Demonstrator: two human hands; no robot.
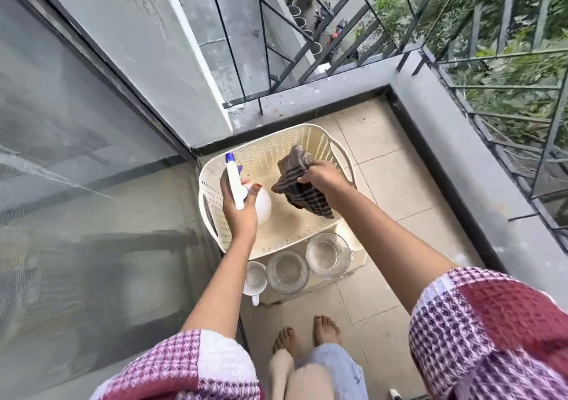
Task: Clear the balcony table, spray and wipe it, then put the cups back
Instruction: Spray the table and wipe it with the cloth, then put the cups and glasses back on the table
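At far left stands the grey-framed glass sliding door (pixel 76 153), which reflects the balcony. My left hand (pixel 239 212) is wrapped around the neck of the white plastic spray bottle (pixel 263 207) with the blue nozzle tip; the fingers are curled behind the trigger head, the thumb lies across the front, and the nozzle points away from me. The spray bottle is over the left half of the cream perforated plastic basket (pixel 276 132). I cannot tell whether its base touches the basket floor. The basket sits on the small cream table (pixel 358 261). On the near edge of the table, just in front of the basket, three cups stand upright in a row: the white ceramic mug (pixel 255 278) at left with its handle toward me, the first clear glass cup (pixel 287 272) in the middle, and the second clear glass cup (pixel 328 255) at right. The mug and the first glass appear to touch. Over the right half of the basket, my right hand (pixel 321 173) clenches the dark brown checked cloth (pixel 296 184) in a fist; the cloth bunches above the knuckles and hangs loose below them, inside the basket walls. The table stands on the beige tiled floor (pixel 399 184), in the corner bounded at right by the grey concrete parapet (pixel 455 141).
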